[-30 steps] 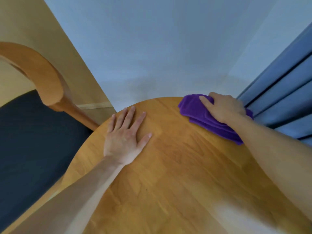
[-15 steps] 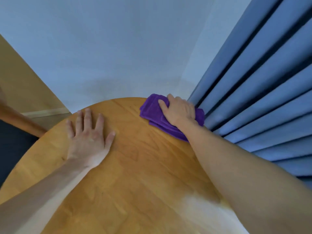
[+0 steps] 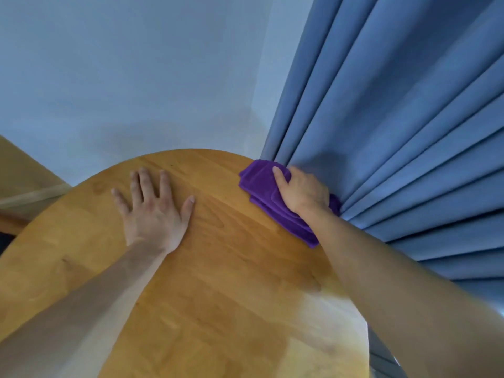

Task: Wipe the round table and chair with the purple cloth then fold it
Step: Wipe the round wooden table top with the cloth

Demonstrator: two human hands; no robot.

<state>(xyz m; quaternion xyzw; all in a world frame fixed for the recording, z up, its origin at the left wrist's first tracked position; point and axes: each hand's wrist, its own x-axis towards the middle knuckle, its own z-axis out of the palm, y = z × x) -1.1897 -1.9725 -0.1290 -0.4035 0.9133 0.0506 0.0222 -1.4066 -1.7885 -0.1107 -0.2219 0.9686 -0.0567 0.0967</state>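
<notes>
The round wooden table (image 3: 218, 268) fills the lower half of the view. My left hand (image 3: 152, 211) lies flat on its far left part, fingers spread and straight. A folded purple cloth (image 3: 261, 186) lies at the table's far right rim, against the curtain. My right hand (image 3: 302, 190) holds it down there: the thumb lies along the cloth's top and the fingers curl over its far side, out of sight. Of the chair, only a sliver of wooden frame (image 3: 9, 225) shows at the left edge.
Blue pleated curtains (image 3: 395, 132) hang right behind the table's right rim and touch the cloth. A pale wall (image 3: 136, 77) stands beyond the far rim. A wooden panel (image 3: 19, 175) is at the left. Bright glare covers the table's near right part.
The view has swung right, so the chair has slid almost out of frame and more curtain shows. My right hand has kept the cloth at the far right rim. My left hand stays flat.
</notes>
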